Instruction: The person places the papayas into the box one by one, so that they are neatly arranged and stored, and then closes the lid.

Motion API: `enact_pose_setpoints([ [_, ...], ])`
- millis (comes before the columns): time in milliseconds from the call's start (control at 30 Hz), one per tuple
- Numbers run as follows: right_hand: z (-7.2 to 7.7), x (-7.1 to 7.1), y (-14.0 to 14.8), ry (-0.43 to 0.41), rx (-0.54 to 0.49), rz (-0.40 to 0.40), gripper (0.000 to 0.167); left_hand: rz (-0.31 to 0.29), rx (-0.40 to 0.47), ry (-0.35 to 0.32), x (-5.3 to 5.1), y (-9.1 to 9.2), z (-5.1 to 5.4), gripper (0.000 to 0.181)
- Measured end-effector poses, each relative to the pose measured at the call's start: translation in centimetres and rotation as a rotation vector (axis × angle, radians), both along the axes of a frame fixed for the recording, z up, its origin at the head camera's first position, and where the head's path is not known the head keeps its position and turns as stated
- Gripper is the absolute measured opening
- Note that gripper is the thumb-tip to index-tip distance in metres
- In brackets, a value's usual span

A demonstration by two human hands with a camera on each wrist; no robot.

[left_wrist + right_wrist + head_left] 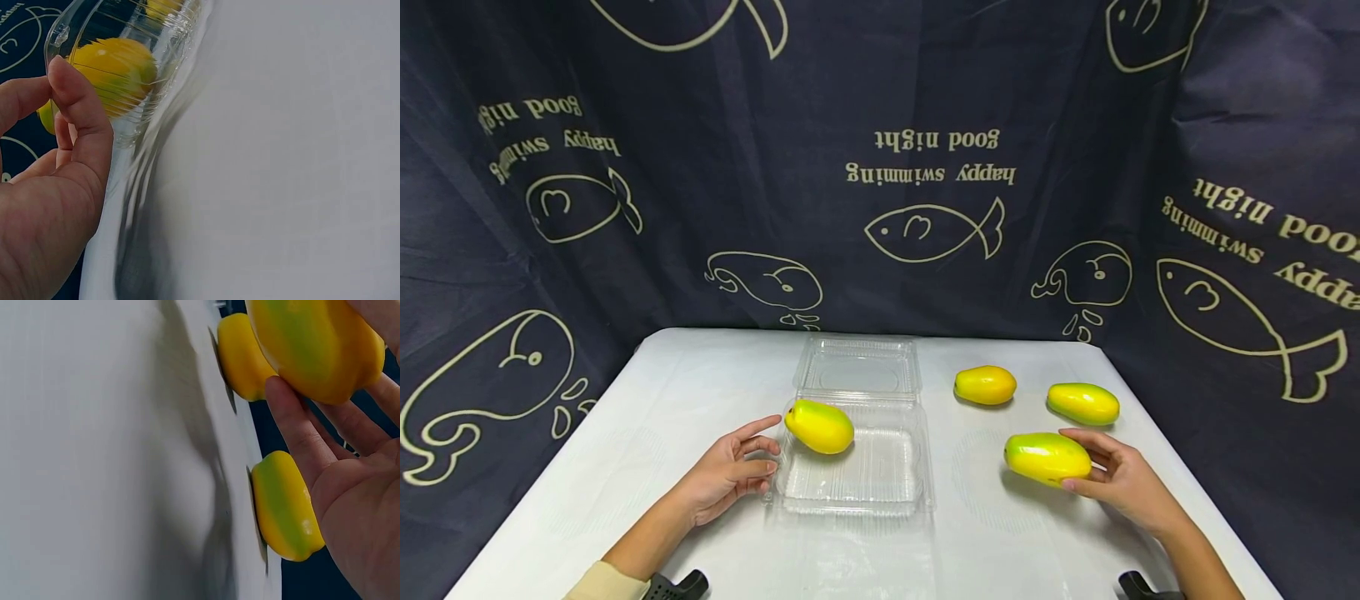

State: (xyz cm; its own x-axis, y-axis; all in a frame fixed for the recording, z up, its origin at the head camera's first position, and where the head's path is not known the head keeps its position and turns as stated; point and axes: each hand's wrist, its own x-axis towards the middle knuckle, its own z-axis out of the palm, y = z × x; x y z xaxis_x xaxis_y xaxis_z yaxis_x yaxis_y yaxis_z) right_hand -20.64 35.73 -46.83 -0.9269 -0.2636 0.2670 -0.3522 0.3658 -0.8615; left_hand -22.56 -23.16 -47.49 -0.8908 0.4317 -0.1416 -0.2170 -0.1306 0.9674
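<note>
A clear plastic clamshell container [880, 504] lies with its lid [857, 371] folded back, away from me. My left hand [730, 471] is at its left edge, and in the left wrist view the thumb [78, 103] and a finger pinch the rim. One yellow-green papaya [822, 427] lies inside the container, on the left, near my left index finger. My right hand [1123, 479] grips a second papaya [1047, 458] by its right end, above the table. Behind it, two more papayas [985, 386] [1082, 404] rest on the table.
The white-covered table [700, 367] ends at a dark curtain [850, 292] printed with fish and lettering, which hangs behind it and at both sides. A black wrist strap piece [679, 586] shows by the left sleeve.
</note>
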Motion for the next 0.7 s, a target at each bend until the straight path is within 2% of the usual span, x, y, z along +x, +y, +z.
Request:
enact_pose_setpoints([
  [700, 0.4, -0.2, -1.7, 0.014, -0.004, -0.009, 0.065, 0.003, -0.006, 0.004, 0.0, 0.0, 0.0, 0.083],
])
